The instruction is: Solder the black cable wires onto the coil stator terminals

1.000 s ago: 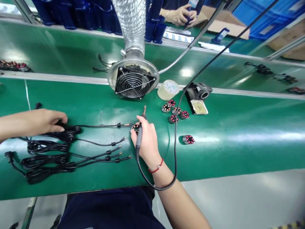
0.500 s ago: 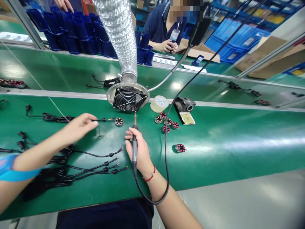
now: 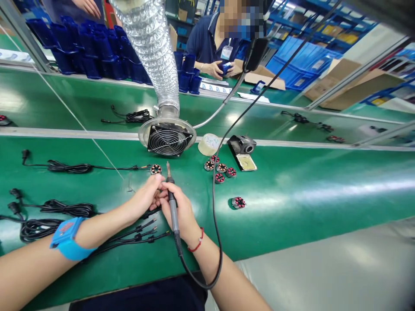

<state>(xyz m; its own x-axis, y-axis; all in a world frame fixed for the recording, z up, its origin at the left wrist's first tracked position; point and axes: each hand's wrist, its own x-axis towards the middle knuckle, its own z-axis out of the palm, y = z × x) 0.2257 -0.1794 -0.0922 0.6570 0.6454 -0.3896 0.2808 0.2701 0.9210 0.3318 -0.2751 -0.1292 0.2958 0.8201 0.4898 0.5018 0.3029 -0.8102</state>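
Note:
My right hand is wrapped round a soldering iron, whose bare tip points up toward the fan. Close against its fingers is my left hand, with its own fingers curled together; whatever is between them is hidden. Just above the left fingers lies a motor stator with copper windings, and the wire ends of a black cable reach its left side. Several more black cables lie under and beside my left forearm, their stripped ends pointing right.
A fume extractor fan hangs over the green bench. To the right are several stators, a roll of tape and a soldering iron stand. The iron's cord loops beside my right arm. Across the bench a co-worker handles a blue part.
My left hand has moved right and down, from the cable beside the stator to my right hand's fingers. The soldering iron stays in my right hand. The camera view has shifted slightly.

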